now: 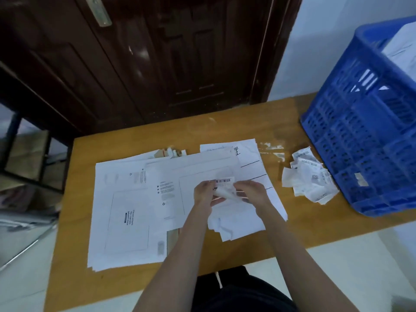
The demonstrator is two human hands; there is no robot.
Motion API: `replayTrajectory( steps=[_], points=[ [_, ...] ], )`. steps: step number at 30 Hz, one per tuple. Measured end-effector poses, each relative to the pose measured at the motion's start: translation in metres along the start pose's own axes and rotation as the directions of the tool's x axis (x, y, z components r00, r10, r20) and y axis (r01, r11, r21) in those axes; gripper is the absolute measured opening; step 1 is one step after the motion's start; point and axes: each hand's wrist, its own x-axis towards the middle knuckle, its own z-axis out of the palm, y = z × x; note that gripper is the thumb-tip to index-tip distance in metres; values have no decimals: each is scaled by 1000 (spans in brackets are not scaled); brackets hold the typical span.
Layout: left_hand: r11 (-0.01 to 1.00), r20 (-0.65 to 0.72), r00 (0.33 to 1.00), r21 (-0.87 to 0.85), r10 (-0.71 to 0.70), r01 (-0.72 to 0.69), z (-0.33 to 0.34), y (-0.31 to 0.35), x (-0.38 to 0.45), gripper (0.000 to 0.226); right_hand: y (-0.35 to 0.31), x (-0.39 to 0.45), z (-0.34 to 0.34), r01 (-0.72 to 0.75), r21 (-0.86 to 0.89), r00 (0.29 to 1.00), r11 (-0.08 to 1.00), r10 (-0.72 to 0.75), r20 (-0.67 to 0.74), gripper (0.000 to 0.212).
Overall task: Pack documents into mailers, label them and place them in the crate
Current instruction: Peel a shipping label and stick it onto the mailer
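White barcode label (225,183) sits pinched between both hands above the white mailers (126,212) spread over the wooden table (74,278); the left hand (203,192) grips its left part with curled fingers, and the right hand (252,191) pinches its right edge. Loose documents (249,158) lie beyond the hands. Further right, crumpled label scraps (308,174) rest just beside the blue crate (364,131), which holds white packets.
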Motion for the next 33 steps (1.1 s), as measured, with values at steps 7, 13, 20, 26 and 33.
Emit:
replayTrajectory(
  steps=[7, 13, 20, 26, 33],
  points=[
    [998, 30, 999, 68, 16, -18, -25, -3, 7, 9, -6, 7, 27, 80, -92, 996, 992, -83, -22, 17],
    [934, -8, 991, 335, 131, -121, -46, 9, 19, 11, -11, 21, 51, 114, -207, 990, 972, -127, -53, 16],
    [648, -83, 963, 754, 258, -109, -58, 36, 40, 34, -18, 41, 68, 77, -293, 992, 953, -102, -71, 18],
    [586, -59, 933, 792, 356, -173, -53, 41, 58, 20, -18, 55, 73, 72, -370, 986, 926, -121, -111, 24],
    [537, -50, 930, 827, 364, -165, -49, 38, 73, 17, -23, 65, 76, 36, -503, 984, 863, -119, -135, 25]
  ],
)
